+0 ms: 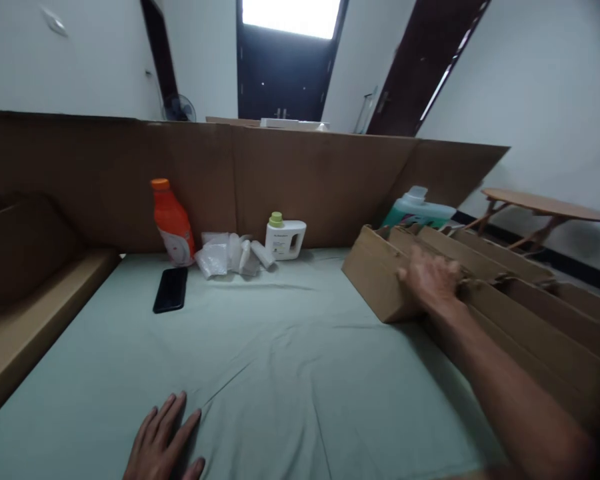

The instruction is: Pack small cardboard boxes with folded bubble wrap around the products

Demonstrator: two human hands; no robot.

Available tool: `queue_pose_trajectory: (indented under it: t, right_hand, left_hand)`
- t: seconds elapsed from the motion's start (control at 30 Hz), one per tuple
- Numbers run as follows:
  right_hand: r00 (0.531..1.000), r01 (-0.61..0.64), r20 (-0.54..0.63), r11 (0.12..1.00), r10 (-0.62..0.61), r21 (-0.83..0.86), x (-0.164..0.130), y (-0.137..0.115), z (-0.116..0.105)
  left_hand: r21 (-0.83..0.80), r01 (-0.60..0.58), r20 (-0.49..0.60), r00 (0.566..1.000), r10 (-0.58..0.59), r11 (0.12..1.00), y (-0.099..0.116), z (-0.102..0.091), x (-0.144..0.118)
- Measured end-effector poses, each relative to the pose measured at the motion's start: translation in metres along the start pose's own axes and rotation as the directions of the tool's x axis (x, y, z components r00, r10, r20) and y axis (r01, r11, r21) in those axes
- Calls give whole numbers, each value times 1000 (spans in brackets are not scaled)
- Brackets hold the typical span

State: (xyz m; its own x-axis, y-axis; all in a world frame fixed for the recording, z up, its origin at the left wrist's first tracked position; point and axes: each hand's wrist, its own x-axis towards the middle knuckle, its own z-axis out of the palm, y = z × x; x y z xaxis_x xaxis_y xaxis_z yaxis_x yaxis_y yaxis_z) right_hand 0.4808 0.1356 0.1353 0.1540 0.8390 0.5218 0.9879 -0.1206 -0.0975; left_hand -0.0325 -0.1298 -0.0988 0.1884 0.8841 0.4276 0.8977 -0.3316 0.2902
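Note:
My left hand (157, 443) lies on the pale green cloth (260, 373) near its front edge, fingers stretched out and holding nothing. To the right, my right hand (430, 273) is closed over the top edge of a brown cardboard box (380, 280). Its fingertips are partly hidden and slightly blurred by motion. This box stands at the near end of other open cardboard boxes (545, 320) along the right side. Behind them rises a clear jug of teal liquid (420, 210), its lower part hidden by the cardboard.
Along the back cardboard wall (300, 167) stand an orange bottle (173, 223), several clear plastic packets (215, 257) and a white bottle with a green cap (285, 239). A black phone (171, 290) lies in front. Cardboard (40, 313) borders the left; a wooden table (545, 203) stands beyond, right.

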Motion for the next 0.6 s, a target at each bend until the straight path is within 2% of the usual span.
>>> queue_pose_trajectory:
  t: [0.1,0.2,0.27,0.3,0.37,0.43,0.47,0.5,0.53,0.6]
  right_hand:
    - [992,61,107,997,-65,42,-2,10,-1]
    - [971,179,145,980,-191,92,-25,-8,-3]
    - [935,307,129,935,-331,178,-50,-26,-9]
    - [903,382,106,893,-415,239,-64,-36,-15]
    - [806,524,60,757,-588,390,-93,-55,-31]
    - [712,586,23,612,-702,531,-118,-69,-51]
    - [694,583,-1,561,-720,588,-128,-74,-60]
    - [704,561,-30,530,-709,637,-135,-76,-68]
    - [746,518,-59,523,-663,677,-140,-75,-73]
    - [887,350,-63,575,-458,739,-146,-69,-73]
  left_hand:
    - [-67,72,-6,997,-73,995,11,-10,4]
    - [-162,170,-25,984,-176,972,25,-19,13]
    - [-201,199,-33,977,-209,959,34,-25,24]
    - [-214,193,-29,979,-204,958,37,-29,31]
    - [-247,173,-20,983,-183,953,43,-33,44]
    - [-291,179,-12,982,-191,940,49,-33,56]
    - [-314,197,-6,978,-209,929,52,-31,61]
    - [-337,219,3,973,-231,916,56,-28,65]
    - [-363,234,18,970,-244,902,59,-24,68]
    - [-428,255,48,964,-261,867,64,-18,73]
